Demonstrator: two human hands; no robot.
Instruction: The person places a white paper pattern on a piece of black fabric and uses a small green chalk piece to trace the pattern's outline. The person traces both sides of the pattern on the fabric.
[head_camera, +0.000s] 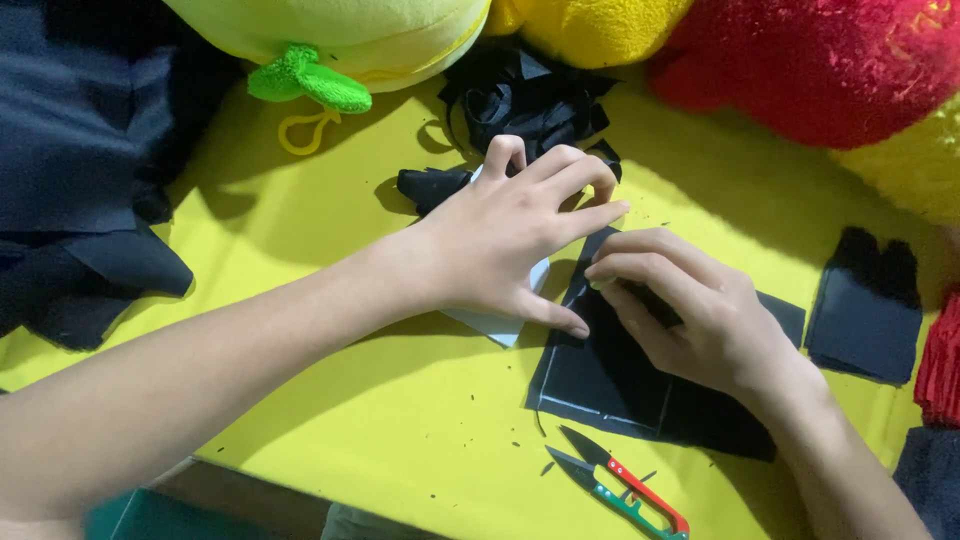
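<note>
My left hand (505, 235) lies palm down on a white paper piece (500, 325) at the middle of the yellow table (350, 400), fingers spread and thumb touching a flat black fabric piece (600, 385). My right hand (690, 315) rests on that black fabric, fingertips pinched at its upper edge close to my left fingers. What the right fingertips pinch is too small to tell. A small black scrap (430, 187) lies just behind my left hand.
Thread snips with red and green handles (625, 485) lie near the front edge. A stack of black fabric squares (865, 310) sits at right, tangled black strips (530, 100) at the back, dark cloth (80, 170) at left. Yellow-green (350, 35) and red plush (820, 60) line the far side.
</note>
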